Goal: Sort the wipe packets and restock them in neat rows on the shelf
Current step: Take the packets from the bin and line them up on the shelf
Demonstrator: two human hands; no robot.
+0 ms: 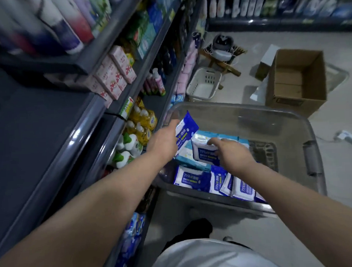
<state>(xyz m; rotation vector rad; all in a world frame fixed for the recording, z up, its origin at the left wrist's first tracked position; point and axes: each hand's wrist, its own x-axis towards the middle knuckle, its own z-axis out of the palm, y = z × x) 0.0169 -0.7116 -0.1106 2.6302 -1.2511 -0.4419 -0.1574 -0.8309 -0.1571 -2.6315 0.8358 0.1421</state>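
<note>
Head view

Left hand: the left hand (163, 143) reached out over the near left corner of the bin and held a dark blue packet (186, 129).
Left fingers: they were curled round the packet's lower left edge; the tips were hidden behind it, so how far they were spread could not be told.
Dark blue packet: it was lifted clear above the others and tilted, with its top corner pointing toward the bin's far wall.
Right hand: the right hand (234, 153) was down inside the bin, gripping a white packet (205, 153) with blue print.
Right fingers: they were pressed close together and bent over the packet's far edge, with the thumb at its near side, pinching it.
White packet: it lay on top of the pile, just beside the dark blue one.
Loose packets: more loose packets (195, 178) lay jumbled in the bin, some flat and some on edge.
Bin: the clear bin (241, 114) stood just beside the shelving, in front of the person.
Shelf: a dark shelf (39, 129) ran along the left, bare at its near end.
Lower shelves: pink cartons (116, 75) and yellow bottles (143, 118) stood in rows.
Floor: a cardboard box (296, 81) stood open beyond the bin, and a white basket (204, 83) stood near the shelving.
</note>
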